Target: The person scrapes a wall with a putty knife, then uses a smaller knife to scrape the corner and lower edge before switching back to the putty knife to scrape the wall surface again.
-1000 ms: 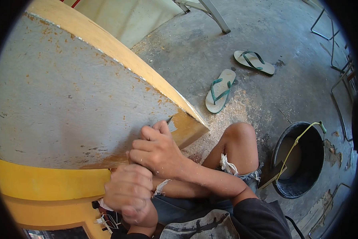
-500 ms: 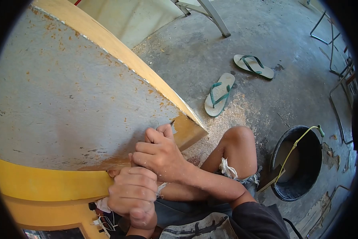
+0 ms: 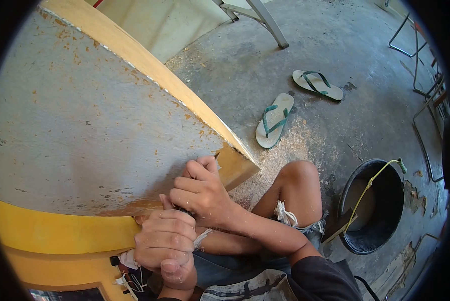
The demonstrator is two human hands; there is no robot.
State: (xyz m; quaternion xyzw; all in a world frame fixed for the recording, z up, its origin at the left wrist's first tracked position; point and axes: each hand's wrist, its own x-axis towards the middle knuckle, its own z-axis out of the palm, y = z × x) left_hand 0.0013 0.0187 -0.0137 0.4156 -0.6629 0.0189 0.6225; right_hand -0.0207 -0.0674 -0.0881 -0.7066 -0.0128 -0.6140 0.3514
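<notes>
My right hand [image 3: 200,193] is closed, its knuckles close against the worn grey surface of a large panel [image 3: 94,125] near the panel's corner. Just below it and to the left, my left hand [image 3: 166,241] makes a tight fist with the thumb folded over. A sliver of something dark shows between the two hands, but the fingers cover nearly all of it. Patches of brown show through the panel's grey coat, and its light wooden edge [image 3: 160,85] is chipped white along the border. Beneath the panel runs a yellow painted band [image 3: 64,233].
Pale shavings [image 3: 290,150] lie on the concrete floor past the panel's corner. Two flip-flops [image 3: 275,120] rest beyond my bent knee. At right stands a black bucket [image 3: 396,215] with a yellow rope handle. Metal legs [image 3: 267,22] stand behind; white cables [image 3: 132,283] hang at lower left.
Both hands stay closed by the panel's corner, with only a slight shift. A little more of the dark thing shows between them. The whole view has moved very slightly.
</notes>
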